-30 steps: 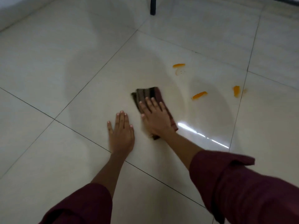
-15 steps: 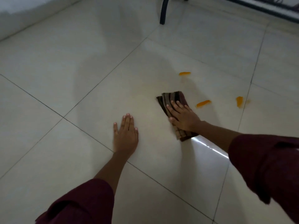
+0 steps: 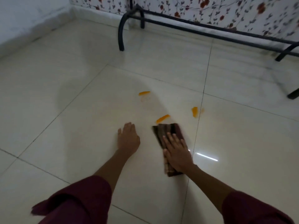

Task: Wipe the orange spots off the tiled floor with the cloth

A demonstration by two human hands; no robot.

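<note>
Three orange spots mark the pale tiled floor (image 3: 80, 102): a far one (image 3: 144, 93), a middle one (image 3: 162, 118) and a right one (image 3: 195, 111) beside a grout line. A folded brown striped cloth (image 3: 166, 131) lies flat on the floor, its far edge just short of the middle spot. My right hand (image 3: 177, 152) presses flat on the near half of the cloth, fingers spread. My left hand (image 3: 128, 138) rests palm down on the bare tile to the left of the cloth, holding nothing.
A black metal frame (image 3: 121, 34) with curved legs stands on the floor at the back, another leg (image 3: 292, 95) at the far right. Behind it hangs a floral fabric (image 3: 226, 10). A white wall base (image 3: 32, 26) runs along the back left.
My right hand has slid the cloth rightward across the tile to just below the middle spot. My view has tilted up, bringing the metal frame and floral fabric into sight.
</note>
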